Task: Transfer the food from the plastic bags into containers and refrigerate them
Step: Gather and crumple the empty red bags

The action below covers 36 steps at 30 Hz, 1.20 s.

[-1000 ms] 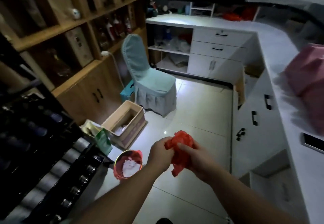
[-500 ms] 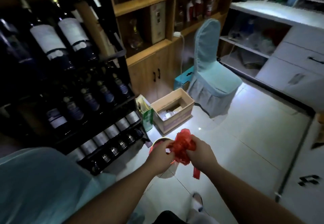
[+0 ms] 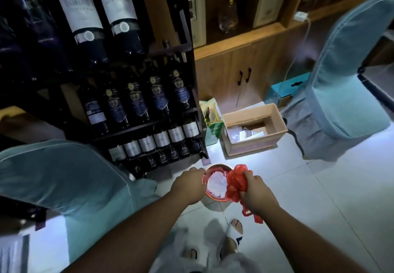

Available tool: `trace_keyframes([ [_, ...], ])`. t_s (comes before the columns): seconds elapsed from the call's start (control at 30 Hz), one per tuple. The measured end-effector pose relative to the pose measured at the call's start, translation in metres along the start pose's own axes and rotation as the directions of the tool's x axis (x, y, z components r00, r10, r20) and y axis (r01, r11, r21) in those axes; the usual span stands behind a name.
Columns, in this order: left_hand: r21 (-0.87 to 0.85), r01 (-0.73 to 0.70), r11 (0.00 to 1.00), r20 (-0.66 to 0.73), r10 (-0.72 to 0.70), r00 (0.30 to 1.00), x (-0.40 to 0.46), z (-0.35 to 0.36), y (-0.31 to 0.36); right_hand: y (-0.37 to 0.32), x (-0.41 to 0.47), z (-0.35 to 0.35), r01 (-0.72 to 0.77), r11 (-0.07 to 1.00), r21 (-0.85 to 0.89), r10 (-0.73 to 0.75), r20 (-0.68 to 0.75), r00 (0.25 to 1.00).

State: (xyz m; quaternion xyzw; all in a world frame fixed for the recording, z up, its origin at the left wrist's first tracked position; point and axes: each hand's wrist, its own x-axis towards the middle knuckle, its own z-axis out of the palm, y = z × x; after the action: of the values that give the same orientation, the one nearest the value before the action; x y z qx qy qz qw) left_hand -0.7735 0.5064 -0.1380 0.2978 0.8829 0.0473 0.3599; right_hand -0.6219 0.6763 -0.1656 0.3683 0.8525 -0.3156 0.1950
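Nearest, at the bottom edge, the person's feet in white slippers (image 3: 234, 233) stand on the pale tiled floor (image 3: 319, 208). Both forearms reach forward from there.

The right hand (image 3: 254, 193) is clenched around a crumpled red plastic bag (image 3: 236, 184). The bulk of the bag bunches out to the left of the fist and above it, and a loose strip hangs below the hand toward the near floor. The bag's left edge overlaps the right rim of a small round bin (image 3: 215, 199) that stands on the floor.

The left hand (image 3: 189, 184) is at the bin's left rim, fingers curled over the edge, where they seem to hold the red liner; the fingertips are hidden, so how firmly it holds cannot be told. Inside the bin, between the two hands, lies white crumpled material (image 3: 217, 184).

At near left a chair with a pale blue cover (image 3: 64, 176) fills the corner. Beyond the bin on the left stands a dark wine rack (image 3: 136, 93) with rows of bottles. Right of its foot are a green bag (image 3: 213, 123) and, just beside it, an open cardboard box (image 3: 253, 128). Farther right stands a second covered chair (image 3: 345, 85), with a teal box (image 3: 287, 89) near its left. Farthest is a wooden cabinet (image 3: 234, 59) with shelves above.
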Motion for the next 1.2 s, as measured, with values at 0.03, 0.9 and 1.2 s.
trace_keyframes([
  [0.03, 0.016, 0.011, 1.0, 0.007, -0.011, 1.0, 0.008, 0.001, 0.003, 0.003, 0.012, 0.001, 0.002, 1.0, -0.008, -0.002, 0.025, 1.0],
  [0.9, 0.142, 0.015, 0.99, 0.142, -0.035, 0.989, 0.293, 0.225, -0.08, 0.087, 0.281, 0.235, -0.142, 0.99, 0.02, 0.137, 0.172, 0.976],
  [1.2, 0.16, 0.031, 0.987, 0.119, -0.05, 0.992, 0.362, 0.281, -0.113, 0.111, 0.342, 0.309, -0.168, 0.986, 0.023, 0.161, 0.185, 0.97],
])
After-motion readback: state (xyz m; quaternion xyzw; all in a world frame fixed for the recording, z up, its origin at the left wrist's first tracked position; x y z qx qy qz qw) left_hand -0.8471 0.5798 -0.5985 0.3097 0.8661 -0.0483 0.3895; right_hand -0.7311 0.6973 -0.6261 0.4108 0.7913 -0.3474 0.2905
